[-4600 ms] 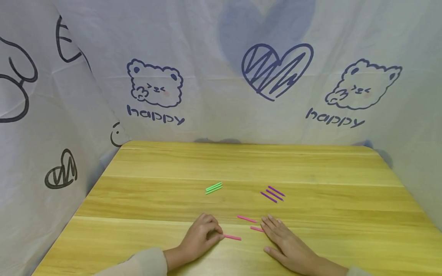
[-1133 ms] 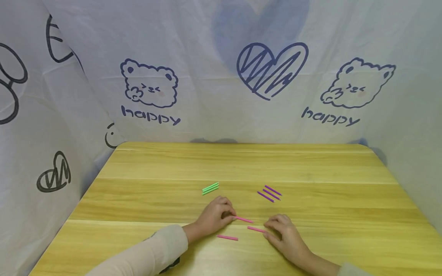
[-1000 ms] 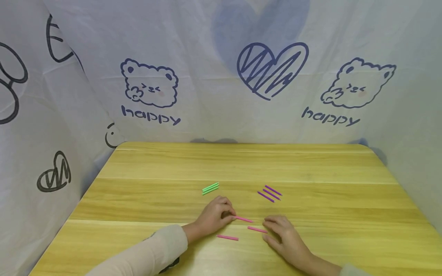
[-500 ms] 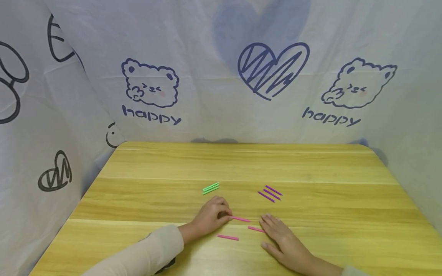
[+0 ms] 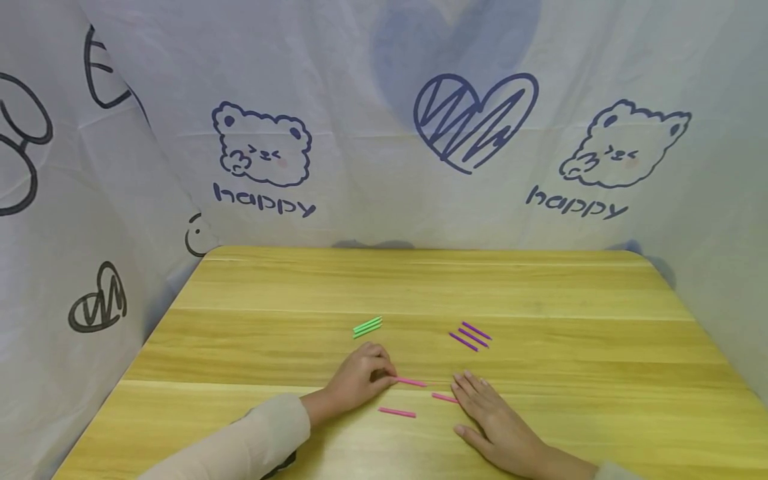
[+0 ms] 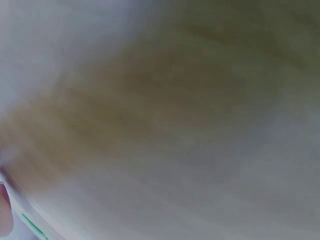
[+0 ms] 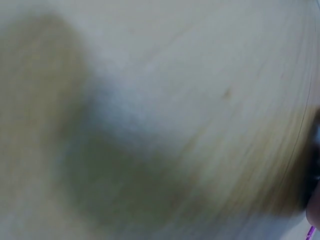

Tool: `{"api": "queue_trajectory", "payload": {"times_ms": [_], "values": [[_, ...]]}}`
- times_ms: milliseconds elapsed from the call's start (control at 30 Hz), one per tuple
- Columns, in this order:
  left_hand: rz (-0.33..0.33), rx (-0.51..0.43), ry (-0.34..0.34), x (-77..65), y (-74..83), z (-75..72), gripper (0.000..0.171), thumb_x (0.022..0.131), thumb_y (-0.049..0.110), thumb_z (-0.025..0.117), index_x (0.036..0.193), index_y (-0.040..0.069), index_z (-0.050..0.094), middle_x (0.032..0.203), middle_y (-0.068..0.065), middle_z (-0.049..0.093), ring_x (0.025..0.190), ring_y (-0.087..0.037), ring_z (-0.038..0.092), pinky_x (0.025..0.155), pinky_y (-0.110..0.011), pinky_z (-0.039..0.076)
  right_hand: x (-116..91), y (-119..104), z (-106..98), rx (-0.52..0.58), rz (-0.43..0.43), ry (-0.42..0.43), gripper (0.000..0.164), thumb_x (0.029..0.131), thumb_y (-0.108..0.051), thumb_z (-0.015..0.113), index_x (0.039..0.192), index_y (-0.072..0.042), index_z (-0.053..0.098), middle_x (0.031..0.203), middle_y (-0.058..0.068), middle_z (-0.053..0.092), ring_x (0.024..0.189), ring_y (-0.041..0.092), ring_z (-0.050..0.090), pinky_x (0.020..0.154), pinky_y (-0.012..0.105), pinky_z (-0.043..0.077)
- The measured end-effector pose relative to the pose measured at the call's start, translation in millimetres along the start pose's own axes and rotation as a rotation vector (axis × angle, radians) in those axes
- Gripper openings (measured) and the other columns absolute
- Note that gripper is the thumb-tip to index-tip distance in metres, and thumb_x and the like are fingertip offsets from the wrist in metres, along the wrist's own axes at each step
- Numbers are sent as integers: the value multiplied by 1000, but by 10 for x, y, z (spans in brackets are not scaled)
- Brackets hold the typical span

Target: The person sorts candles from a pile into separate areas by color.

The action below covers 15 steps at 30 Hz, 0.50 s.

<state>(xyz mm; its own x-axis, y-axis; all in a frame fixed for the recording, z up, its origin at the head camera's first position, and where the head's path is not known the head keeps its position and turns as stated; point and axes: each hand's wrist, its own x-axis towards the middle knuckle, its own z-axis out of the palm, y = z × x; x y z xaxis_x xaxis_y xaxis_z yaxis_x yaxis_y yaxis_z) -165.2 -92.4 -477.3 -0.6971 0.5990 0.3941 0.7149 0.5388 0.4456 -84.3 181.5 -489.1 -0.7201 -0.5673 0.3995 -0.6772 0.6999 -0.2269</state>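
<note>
My left hand (image 5: 360, 377) pinches the left end of a thin pink stick (image 5: 411, 382), tapered at one tip, low over the table. Fingers extended, my right hand (image 5: 495, 423) lies palm down and covers the right end of a second pink stick (image 5: 444, 398). A third pink stick (image 5: 397, 413) lies untouched between the hands, nearer the front. Both wrist views are mostly blurred table; a fingertip (image 6: 5, 215) and a green stick (image 6: 34, 226) show at the left wrist view's edge, and a purple stick (image 7: 310, 233) shows in the right wrist view's corner.
Beyond my left hand, several green sticks (image 5: 368, 327) lie side by side. Three purple sticks (image 5: 470, 337) lie slanted and spaced apart, beyond my right hand. The wooden table (image 5: 288, 280) ends at a white printed cloth (image 5: 360, 167) behind and at the sides.
My left hand left the front pink stick for the farther one and has drawn it leftward over the last second. My right hand let go of its stick's end and flattened over it.
</note>
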Motion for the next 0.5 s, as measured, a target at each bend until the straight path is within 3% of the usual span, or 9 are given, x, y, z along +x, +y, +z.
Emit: {"api": "queue_trajectory", "payload": {"times_ms": [500], "values": [[-27, -4, -21, -87, 34, -66, 8, 81, 20, 72, 78, 13, 71, 84, 6, 61, 81, -6, 50, 71, -17, 46, -6, -3, -12, -12, 0, -15, 54, 91, -28, 57, 133, 4, 45, 140, 18, 43, 140, 18, 21, 115, 15, -2]]}}
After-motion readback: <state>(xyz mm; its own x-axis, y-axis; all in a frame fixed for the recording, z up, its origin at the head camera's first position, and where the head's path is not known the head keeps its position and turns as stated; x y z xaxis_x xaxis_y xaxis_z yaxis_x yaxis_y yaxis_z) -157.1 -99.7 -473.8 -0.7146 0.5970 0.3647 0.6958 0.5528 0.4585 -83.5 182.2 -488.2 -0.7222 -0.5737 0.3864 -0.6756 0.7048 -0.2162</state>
